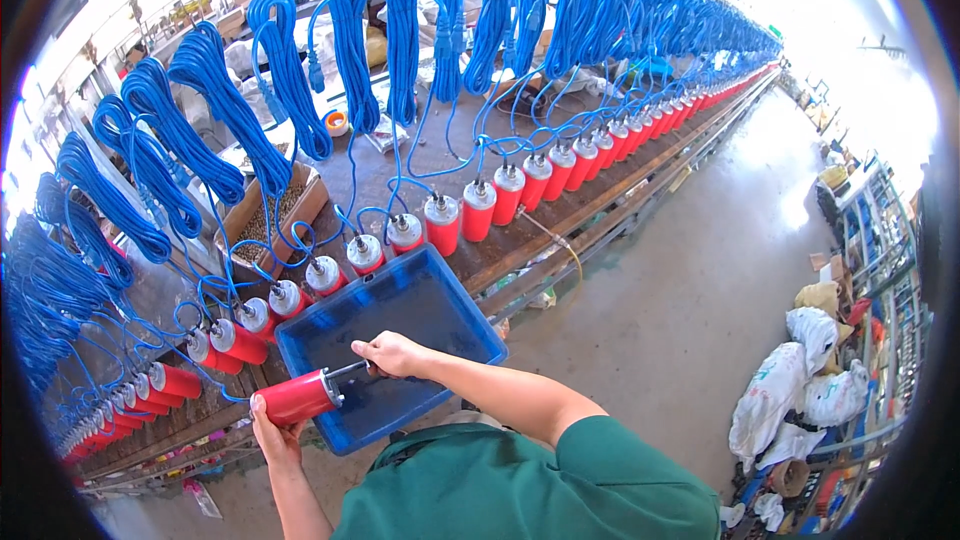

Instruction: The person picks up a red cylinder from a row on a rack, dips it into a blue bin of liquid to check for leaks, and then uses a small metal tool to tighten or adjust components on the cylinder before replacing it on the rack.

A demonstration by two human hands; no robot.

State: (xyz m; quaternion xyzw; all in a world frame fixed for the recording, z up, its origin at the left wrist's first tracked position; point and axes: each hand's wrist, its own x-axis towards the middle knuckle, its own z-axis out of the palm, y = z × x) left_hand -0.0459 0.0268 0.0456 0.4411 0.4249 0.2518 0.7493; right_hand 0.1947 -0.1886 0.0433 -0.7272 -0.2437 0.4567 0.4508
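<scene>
From the head view, your left hand (pixel 272 432) cups the closed end of a red cylinder (pixel 298 397), fingers wrapped around its base, so that hand is clenched on the cylinder. The cylinder lies nearly level, held over the near left corner of the blue tray (pixel 455 315), its capped end pointing into the tray. Your right hand (pixel 392 354) is closed around a dark tool handle (pixel 352 371) whose tip meets the cylinder's cap; the hand hangs above the middle of the tray.

The tray sits at the front edge of a long wooden bench (pixel 520 235), tilted toward you, its floor wet and dark. Just behind the tray, touching its far rim or very near it, runs a row of red cylinders (pixel 478 208) standing side by side, and the row carries on far to the right of the tray and down to its left. Coiled blue cables (pixel 285 65) hang in bundles above and behind the tray, one lead running down to each cylinder. Left of the tray and behind the row, a cardboard box (pixel 268 215) holds small parts. Well to the right of the tray, white sacks (pixel 800 380) lie on the concrete floor (pixel 660 320).
</scene>
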